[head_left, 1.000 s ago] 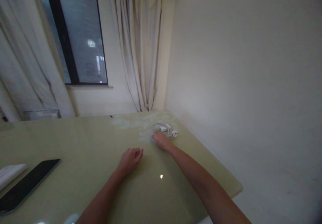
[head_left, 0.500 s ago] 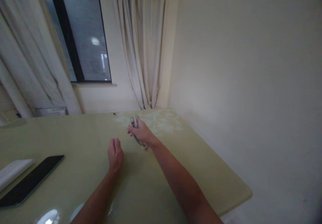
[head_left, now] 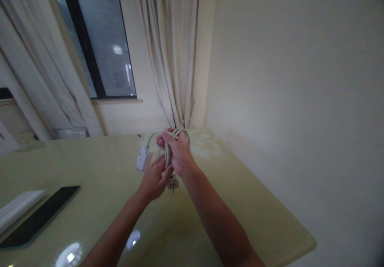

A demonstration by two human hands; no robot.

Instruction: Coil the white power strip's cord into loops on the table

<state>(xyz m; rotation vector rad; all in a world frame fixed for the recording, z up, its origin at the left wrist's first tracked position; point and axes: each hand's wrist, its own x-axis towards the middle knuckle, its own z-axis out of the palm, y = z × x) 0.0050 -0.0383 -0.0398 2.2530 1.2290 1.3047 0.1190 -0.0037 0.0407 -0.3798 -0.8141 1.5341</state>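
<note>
My right hand [head_left: 179,155] is closed around a coiled white power cable [head_left: 168,149], held up above the pale green table [head_left: 90,167]. A white adapter block [head_left: 142,159] hangs from the coil on its left side, and a plug end [head_left: 173,185] dangles below my hands. My left hand [head_left: 155,177] reaches up to the coil from underneath, its fingers curled against the cable strands.
A dark tablet [head_left: 39,217] lies flat at the left of the table, with a white folded item [head_left: 18,207] beside it. Curtains [head_left: 174,51] and a dark window [head_left: 99,39] stand behind the table. A plain wall [head_left: 300,99] runs along the table's right edge.
My right hand has lifted the coiled cable off the far right of the table and brought it toward the middle. My left hand has risen from the table to touch the coil.
</note>
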